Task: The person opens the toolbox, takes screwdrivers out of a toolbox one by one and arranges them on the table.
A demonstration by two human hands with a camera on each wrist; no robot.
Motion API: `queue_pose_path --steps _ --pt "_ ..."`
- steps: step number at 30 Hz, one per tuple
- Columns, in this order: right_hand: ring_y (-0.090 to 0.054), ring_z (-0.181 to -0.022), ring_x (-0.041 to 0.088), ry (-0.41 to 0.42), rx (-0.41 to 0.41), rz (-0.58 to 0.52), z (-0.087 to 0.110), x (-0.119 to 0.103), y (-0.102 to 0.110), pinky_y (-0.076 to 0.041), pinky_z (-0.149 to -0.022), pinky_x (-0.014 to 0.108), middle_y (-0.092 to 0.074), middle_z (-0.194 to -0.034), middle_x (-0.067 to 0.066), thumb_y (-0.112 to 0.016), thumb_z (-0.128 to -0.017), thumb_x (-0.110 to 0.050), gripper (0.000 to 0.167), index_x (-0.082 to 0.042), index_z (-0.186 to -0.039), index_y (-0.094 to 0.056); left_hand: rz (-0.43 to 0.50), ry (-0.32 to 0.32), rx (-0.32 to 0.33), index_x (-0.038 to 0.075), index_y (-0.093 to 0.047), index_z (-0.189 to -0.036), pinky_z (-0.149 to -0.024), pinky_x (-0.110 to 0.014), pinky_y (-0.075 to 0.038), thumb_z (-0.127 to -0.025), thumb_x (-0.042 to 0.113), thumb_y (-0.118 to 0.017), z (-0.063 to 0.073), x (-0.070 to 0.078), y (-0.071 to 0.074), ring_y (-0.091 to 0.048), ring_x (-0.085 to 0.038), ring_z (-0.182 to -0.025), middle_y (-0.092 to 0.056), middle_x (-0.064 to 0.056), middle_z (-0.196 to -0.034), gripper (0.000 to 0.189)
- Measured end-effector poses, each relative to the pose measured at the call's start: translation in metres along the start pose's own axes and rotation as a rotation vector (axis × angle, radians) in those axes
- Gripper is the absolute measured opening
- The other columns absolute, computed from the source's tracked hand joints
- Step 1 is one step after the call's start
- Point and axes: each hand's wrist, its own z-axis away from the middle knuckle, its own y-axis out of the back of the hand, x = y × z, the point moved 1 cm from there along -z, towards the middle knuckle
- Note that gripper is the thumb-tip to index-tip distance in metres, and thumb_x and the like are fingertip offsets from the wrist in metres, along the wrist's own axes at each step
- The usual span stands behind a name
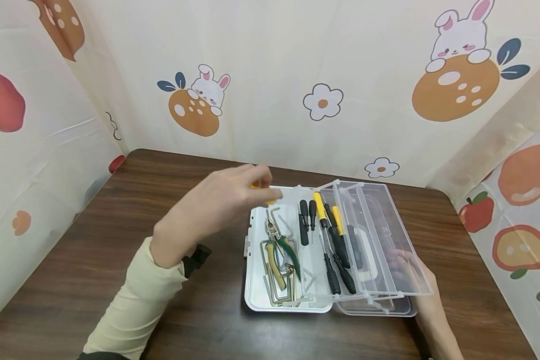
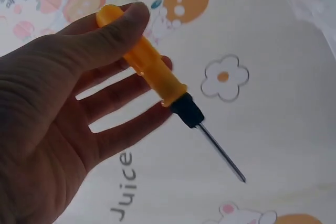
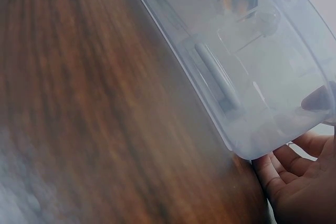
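Head camera: high on near side, facing forward and down; widest view, takes in table (image 1: 198, 320), toolbox (image 1: 248, 280) and curtain (image 1: 270, 65). Left wrist camera: close, palm side of left hand (image 2: 58, 93), facing curtain; hand and curtain shared with head. Right wrist camera: low, close beside clear plastic (image 3: 257, 142), table alongside; both shared with head.

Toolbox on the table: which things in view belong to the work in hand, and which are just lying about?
Work in hand, it seems: yellow screwdriver in the left hand; clear plastic part of the toolbox, held by the right hand; white toolbox half.

Apparently just lying about, untouched: pliers, bent metal keys, black-handled screwdrivers.
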Motion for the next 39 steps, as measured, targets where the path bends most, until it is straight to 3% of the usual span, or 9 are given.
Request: queue_pose_path --steps 3,7,11,15,18,25,29,34,39 --pt "-0.072 -0.087 0.000 0.001 0.007 0.004 0.000 -0.002 0.000 -0.056 -0.077 0.014 -0.078 -0.099 -0.014 -0.051 -0.109 -0.011 0.025 -0.022 -0.115 -0.073 0.065 0.147 -0.075 0.024 -0.077 -0.118 -0.068 -0.028 -0.053 -0.082 -0.006 -0.084 0.007 -0.011 0.003 -0.060 -0.015 -0.082 -0.062 -0.001 -0.102 0.047" --pt "-0.072 -0.088 -0.001 -0.009 0.012 0.026 0.001 -0.004 -0.001 -0.055 -0.078 0.013 -0.077 -0.099 -0.015 -0.051 -0.109 -0.012 0.025 -0.024 -0.115 -0.072 0.110 0.315 -0.201 0.023 -0.079 -0.118 -0.071 -0.030 -0.053 -0.083 -0.011 -0.079 0.010 -0.026 0.001 -0.061 -0.018 -0.083 -0.061 -0.002 -0.101 0.049" --pt "-0.072 -0.088 -0.001 -0.017 0.015 0.030 0.001 -0.005 -0.001 -0.055 -0.079 0.013 -0.077 -0.099 -0.015 -0.051 -0.109 -0.013 0.025 -0.024 -0.115 -0.072 0.135 0.426 -0.318 0.018 -0.080 -0.118 -0.078 -0.033 -0.056 -0.086 -0.006 -0.080 0.011 -0.041 -0.011 -0.062 -0.021 -0.088 -0.062 -0.004 -0.101 0.041" --pt "-0.072 -0.088 -0.001 -0.022 0.016 0.020 0.002 -0.004 -0.001 -0.055 -0.079 0.013 -0.077 -0.099 -0.015 -0.051 -0.109 -0.012 0.025 -0.024 -0.114 -0.072 0.147 0.458 -0.394 0.012 -0.081 -0.113 -0.084 -0.035 -0.057 -0.086 0.008 -0.084 0.012 -0.057 -0.028 -0.062 -0.022 -0.091 -0.063 -0.005 -0.099 0.028" --pt "-0.072 -0.088 0.000 -0.021 0.016 0.000 0.002 -0.003 -0.001 -0.055 -0.079 0.013 -0.077 -0.098 -0.014 -0.051 -0.109 -0.012 0.026 -0.024 -0.113 -0.073 0.155 0.481 -0.444 0.010 -0.082 -0.109 -0.086 -0.036 -0.056 -0.088 0.005 -0.082 0.015 -0.068 -0.040 -0.059 -0.023 -0.091 -0.065 -0.006 -0.097 0.022" --pt "-0.072 -0.088 0.000 -0.009 0.010 -0.010 0.000 -0.002 -0.002 -0.055 -0.077 0.013 -0.078 -0.099 -0.013 -0.050 -0.109 -0.011 0.026 -0.023 -0.114 -0.073 0.239 0.627 -0.599 0.007 -0.079 -0.113 -0.092 -0.041 -0.055 -0.089 0.006 -0.082 0.028 -0.087 -0.063 -0.061 -0.024 -0.096 -0.071 -0.007 -0.106 0.025" --pt "-0.072 -0.089 -0.001 -0.013 0.015 0.018 0.000 -0.001 -0.003 -0.054 -0.078 0.012 -0.077 -0.100 -0.015 -0.051 -0.109 -0.012 0.026 -0.023 -0.115 -0.073 0.295 0.684 -0.653 0.007 -0.079 -0.112 -0.087 -0.039 -0.054 -0.090 0.007 -0.081 0.037 -0.098 -0.077 -0.061 -0.023 -0.092 -0.073 -0.006 -0.102 0.023" --pt "-0.071 -0.088 -0.001 -0.008 0.032 0.041 -0.001 0.000 -0.002 -0.053 -0.078 0.011 -0.077 -0.099 -0.015 -0.051 -0.109 -0.011 0.026 -0.023 -0.114 -0.073 0.298 0.692 -0.683 0.008 -0.080 -0.105 -0.079 -0.035 -0.051 -0.088 0.008 -0.082 0.043 -0.107 -0.092 -0.059 -0.021 -0.084 -0.071 -0.005 -0.095 0.017" --pt "-0.071 -0.088 -0.001 -0.018 0.030 0.037 0.000 -0.001 -0.001 -0.054 -0.078 0.012 -0.077 -0.099 -0.016 -0.051 -0.109 -0.012 0.026 -0.024 -0.113 -0.073 0.270 0.684 -0.702 0.008 -0.078 -0.098 -0.076 -0.033 -0.051 -0.085 0.006 -0.085 0.042 -0.107 -0.099 -0.058 -0.021 -0.082 -0.069 -0.005 -0.091 0.014"
